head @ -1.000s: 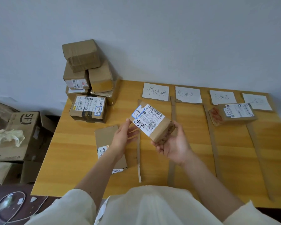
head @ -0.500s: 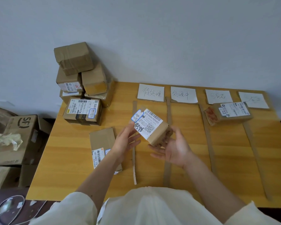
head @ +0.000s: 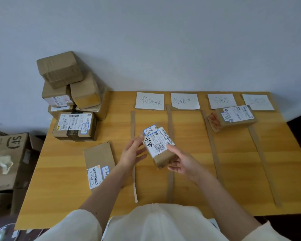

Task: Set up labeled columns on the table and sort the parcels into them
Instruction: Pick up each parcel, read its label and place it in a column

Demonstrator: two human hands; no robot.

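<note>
A small brown parcel with a white shipping label and a blue-edged sticker is held above the wooden table, over the first column. My right hand grips its near right end, fingers curled under it. My left hand touches its left side with straight fingers. Several white handwritten label cards lie along the table's far edge, and brown cardboard strips mark the columns. One labeled parcel lies in the third column. A flat parcel lies left of the columns.
A pile of brown parcels is stacked at the table's far left corner against the wall. Open cardboard boxes stand on the floor to the left. The wall runs right behind the table.
The parcel has turned in my hands, its label now running lengthwise away from me, and it sits a little lower. The camera view shifted slightly.
</note>
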